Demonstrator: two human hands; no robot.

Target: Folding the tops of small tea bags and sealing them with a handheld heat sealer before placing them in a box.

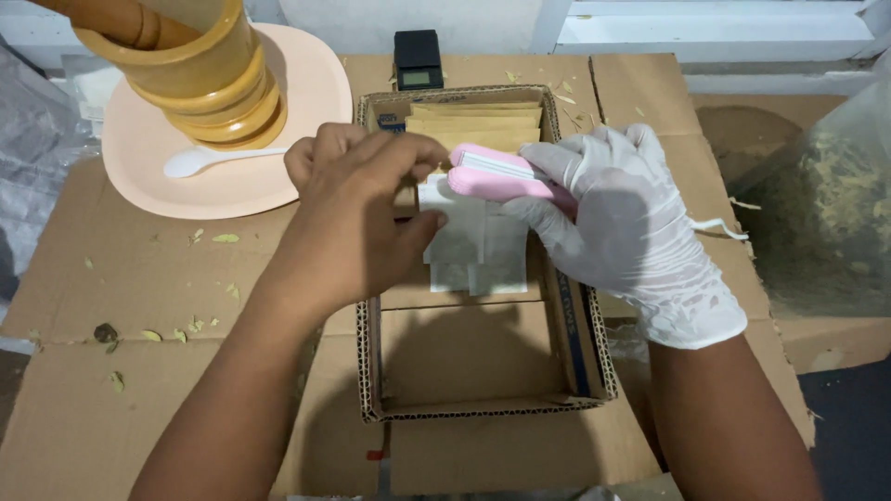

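Far out to the left of the left hand point(357, 218), a yellow wooden mortar point(200, 79) with its pestle stands on a peach plate point(278, 176), and a white plastic spoon point(200, 162) lies on the plate in front of it, handle pointing toward that hand. Dry leaf crumbs point(190, 325) lie scattered on the flattened cardboard point(139, 278) covering the tabletop beside and below the forearm.

The bare left hand has its fingers closed together, pinching the top edge of a small white filter bag point(469, 246), apparently to keep that edge taut and level. Just right of it, the gloved right hand point(631, 232) is clamped around a pink handheld sealer point(506, 176), whose nose sits on the same top edge of the bag. Both hands hover over an open shallow cardboard box point(390, 390), so the bag hangs above the box floor. Beyond the hands, brown paper envelopes point(478, 121) stand stacked at the box's far end, and a small black scale point(418, 60) sits past the rim.

The near half of the box is open room. Right of the gloved hand, a clear plastic bag of dried herb point(831, 213) crowds the edge.
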